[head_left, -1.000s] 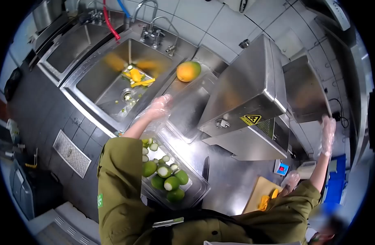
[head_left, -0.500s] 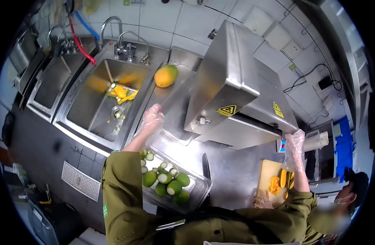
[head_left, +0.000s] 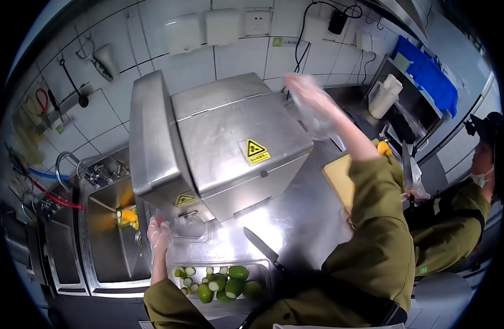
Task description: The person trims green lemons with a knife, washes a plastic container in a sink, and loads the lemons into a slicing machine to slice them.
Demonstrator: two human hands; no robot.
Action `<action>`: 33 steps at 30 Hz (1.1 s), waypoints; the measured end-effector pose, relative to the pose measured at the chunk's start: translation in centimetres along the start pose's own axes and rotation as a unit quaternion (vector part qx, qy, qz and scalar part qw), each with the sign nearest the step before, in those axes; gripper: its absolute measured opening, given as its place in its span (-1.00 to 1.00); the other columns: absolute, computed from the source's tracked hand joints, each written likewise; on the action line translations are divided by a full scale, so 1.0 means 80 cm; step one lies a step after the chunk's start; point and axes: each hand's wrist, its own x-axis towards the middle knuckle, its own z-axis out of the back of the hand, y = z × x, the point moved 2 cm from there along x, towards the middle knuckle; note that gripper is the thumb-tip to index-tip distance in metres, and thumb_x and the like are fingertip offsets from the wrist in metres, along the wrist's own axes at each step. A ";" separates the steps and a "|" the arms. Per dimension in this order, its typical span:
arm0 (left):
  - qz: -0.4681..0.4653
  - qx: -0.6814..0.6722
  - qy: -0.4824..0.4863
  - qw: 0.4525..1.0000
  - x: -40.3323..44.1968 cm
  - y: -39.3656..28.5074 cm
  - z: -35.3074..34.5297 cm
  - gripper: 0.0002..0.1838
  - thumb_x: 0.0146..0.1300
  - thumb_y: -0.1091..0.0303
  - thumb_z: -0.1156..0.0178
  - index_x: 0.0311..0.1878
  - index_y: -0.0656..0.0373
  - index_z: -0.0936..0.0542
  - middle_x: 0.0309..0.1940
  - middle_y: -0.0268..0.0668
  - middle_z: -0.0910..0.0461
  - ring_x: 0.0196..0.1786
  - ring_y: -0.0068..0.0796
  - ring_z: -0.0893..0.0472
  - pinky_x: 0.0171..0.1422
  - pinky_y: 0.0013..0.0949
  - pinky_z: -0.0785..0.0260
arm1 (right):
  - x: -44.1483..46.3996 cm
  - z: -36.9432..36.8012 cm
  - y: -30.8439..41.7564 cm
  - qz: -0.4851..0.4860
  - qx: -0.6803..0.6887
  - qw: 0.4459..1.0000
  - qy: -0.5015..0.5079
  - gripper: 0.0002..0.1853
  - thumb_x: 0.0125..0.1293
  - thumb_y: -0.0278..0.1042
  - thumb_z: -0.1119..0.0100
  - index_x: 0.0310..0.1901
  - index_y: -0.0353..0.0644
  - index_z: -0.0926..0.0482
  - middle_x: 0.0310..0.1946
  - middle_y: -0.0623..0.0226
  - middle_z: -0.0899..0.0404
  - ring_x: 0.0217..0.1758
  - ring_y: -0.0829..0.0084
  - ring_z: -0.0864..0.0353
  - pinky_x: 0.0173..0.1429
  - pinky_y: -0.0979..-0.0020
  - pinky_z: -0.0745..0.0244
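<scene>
My left hand (head_left: 159, 233), in a clear plastic glove, is raised between the sink and the lower left corner of a steel machine (head_left: 235, 126). Its fingers are bunched, and whether they hold anything is unclear. My right hand (head_left: 312, 98), gloved too and smeared by motion, reaches past the machine's far right side. Nothing can be made out in it. Yellow warning stickers mark the machine. In front of it lies a knife (head_left: 261, 245), blade pointing away from me. Green, round fruits with cut ends (head_left: 235, 288) fill part of a clear tray (head_left: 180, 304) below.
Left is a steel sink (head_left: 101, 247) holding yellow-orange peelings (head_left: 129, 217). At right are a cutting board (head_left: 338, 178) and a co-worker (head_left: 455, 219) in olive clothing. A white container (head_left: 383, 101) stands on the back counter. Utensils hang on the tiled wall.
My view has swung right and nearer the machine. My right hand has left the machine's right edge and moved toward its back. The yellow-green fruit behind the machine is now out of sight.
</scene>
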 end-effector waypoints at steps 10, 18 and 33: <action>0.001 0.106 -0.019 0.994 -0.006 -0.016 0.008 -0.82 0.09 0.43 -0.03 -0.21 0.24 -0.46 -0.32 -0.11 -0.55 -0.24 -0.18 -0.54 -0.11 -0.27 -0.35 | 0.130 -0.121 -0.057 -0.157 0.251 0.949 0.110 -0.16 0.23 0.36 0.42 0.30 -0.24 -0.03 0.34 0.21 0.02 0.42 0.35 0.11 0.42 0.35 0.21; -0.031 0.030 -0.041 0.998 -0.004 -0.016 0.004 -0.81 0.08 0.46 -0.04 -0.20 0.26 -0.45 -0.37 -0.14 -0.54 -0.29 -0.26 -0.54 -0.13 -0.32 -0.35 | 0.129 -0.135 -0.068 -0.167 0.246 0.953 0.054 -0.16 0.23 0.34 0.36 0.30 -0.26 -0.02 0.35 0.22 0.03 0.42 0.37 0.12 0.42 0.36 0.23; -0.044 0.157 -0.056 0.985 -0.003 -0.020 0.004 -0.83 0.07 0.38 -0.07 -0.26 0.19 -0.47 -0.34 -0.12 -0.55 -0.22 -0.12 -0.54 -0.10 -0.24 -0.37 | 0.128 -0.131 -0.089 -0.176 0.293 0.938 0.064 -0.13 0.19 0.33 0.22 0.28 -0.33 -0.03 0.34 0.17 0.01 0.42 0.35 0.10 0.43 0.37 0.23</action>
